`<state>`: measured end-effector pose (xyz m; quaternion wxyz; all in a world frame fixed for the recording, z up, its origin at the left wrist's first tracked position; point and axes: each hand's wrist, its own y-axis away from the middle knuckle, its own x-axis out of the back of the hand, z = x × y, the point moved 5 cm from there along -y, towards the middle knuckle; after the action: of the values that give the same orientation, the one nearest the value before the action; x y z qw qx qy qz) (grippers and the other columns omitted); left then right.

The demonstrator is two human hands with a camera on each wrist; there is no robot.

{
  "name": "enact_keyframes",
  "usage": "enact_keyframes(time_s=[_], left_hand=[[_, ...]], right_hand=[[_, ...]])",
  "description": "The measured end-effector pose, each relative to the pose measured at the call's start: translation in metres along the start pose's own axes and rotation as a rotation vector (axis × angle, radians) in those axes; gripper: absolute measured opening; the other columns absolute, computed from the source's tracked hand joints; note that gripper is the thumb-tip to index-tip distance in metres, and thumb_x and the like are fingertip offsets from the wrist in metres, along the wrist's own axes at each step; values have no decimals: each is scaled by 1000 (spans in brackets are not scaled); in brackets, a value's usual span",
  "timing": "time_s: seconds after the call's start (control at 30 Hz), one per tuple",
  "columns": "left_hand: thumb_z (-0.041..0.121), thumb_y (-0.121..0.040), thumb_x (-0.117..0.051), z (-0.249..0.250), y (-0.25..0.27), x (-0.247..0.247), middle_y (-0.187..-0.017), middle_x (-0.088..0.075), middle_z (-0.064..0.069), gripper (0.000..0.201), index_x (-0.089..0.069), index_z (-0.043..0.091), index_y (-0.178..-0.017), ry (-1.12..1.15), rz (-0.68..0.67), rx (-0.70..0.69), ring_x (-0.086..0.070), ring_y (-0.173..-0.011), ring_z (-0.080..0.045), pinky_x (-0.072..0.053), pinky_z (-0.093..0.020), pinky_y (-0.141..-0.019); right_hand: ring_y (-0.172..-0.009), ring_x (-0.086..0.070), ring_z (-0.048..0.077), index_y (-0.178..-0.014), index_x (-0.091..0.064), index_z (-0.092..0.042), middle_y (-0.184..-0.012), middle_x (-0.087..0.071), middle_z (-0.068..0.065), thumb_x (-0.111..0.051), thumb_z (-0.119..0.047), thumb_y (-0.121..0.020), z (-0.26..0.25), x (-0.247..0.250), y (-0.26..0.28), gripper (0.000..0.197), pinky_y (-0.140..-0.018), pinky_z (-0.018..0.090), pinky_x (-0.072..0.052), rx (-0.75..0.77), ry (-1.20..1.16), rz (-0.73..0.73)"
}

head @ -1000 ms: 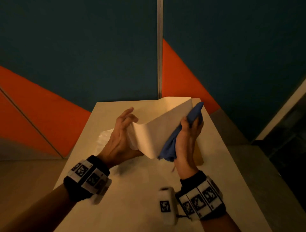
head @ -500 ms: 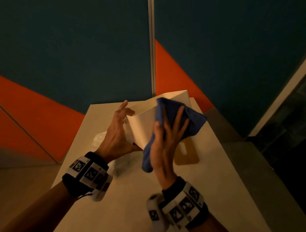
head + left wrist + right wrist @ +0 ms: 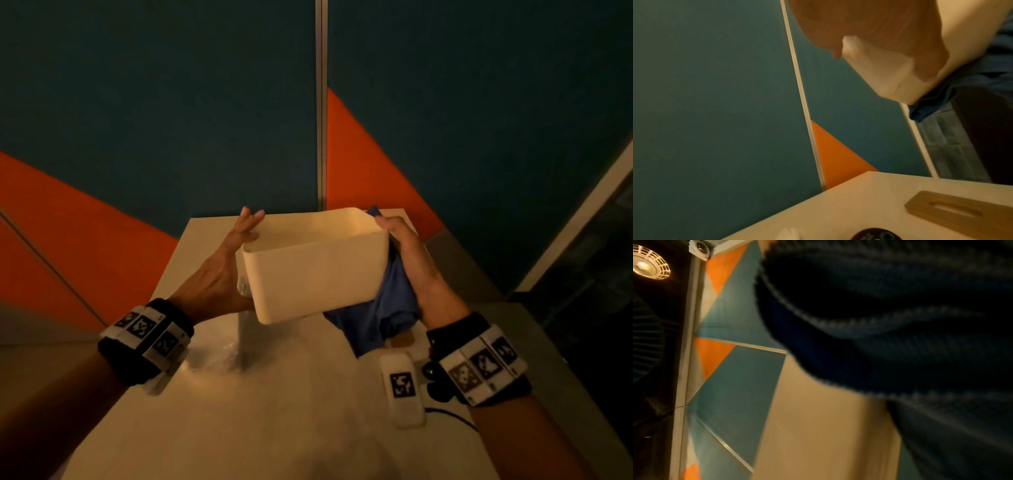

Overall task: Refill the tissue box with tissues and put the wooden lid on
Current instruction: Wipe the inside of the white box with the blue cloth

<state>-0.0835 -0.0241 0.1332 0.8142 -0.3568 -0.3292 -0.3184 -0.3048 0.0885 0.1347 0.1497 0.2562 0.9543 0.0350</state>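
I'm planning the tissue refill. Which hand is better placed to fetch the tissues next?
Left, probably. The left hand only steadies the box with straight fingers, and the tissue pack lies on the table just below that wrist. The right hand is busy pressing the blue cloth against the box.

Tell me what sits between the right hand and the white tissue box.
A blue cloth lies between the right hand and the right end wall of the white tissue box, hanging down below the box. The left hand presses bare on the opposite end, fingers straight, with nothing visible between.
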Motion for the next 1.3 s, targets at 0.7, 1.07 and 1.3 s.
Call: enact_keyframes(time_s=[0.7,1.07,1.3], left_hand=[[47,-79,-54,50,5,-52,-127,-20,1,56,-29,15,-119,-153,340,42,-18,-131,-28,-33,-59,-103],[63,-74,-59,30,18,-26,-122,-31,-5,77,-11,24,-120,-97,397,-277,-32,-123,-18,-31,-19,-106],[74,-71,-52,24,15,-30,-145,-19,-13,92,-2,34,-137,50,123,-172,-4,-137,10,-14,-29,-114]], right_hand=[[-147,-1,24,-130,10,-72,-154,-3,-14,-9,-67,-89,50,-77,73,45,-119,49,-9,609,658,336],[-93,-65,17,-94,-68,-17,-91,-75,1,-44,-36,-98,6,-30,38,31,-91,32,-51,70,80,86],[-48,-62,5,-73,-66,-26,-52,-64,-8,-45,-27,-97,12,-45,41,32,-48,14,-49,-105,-52,-195]])
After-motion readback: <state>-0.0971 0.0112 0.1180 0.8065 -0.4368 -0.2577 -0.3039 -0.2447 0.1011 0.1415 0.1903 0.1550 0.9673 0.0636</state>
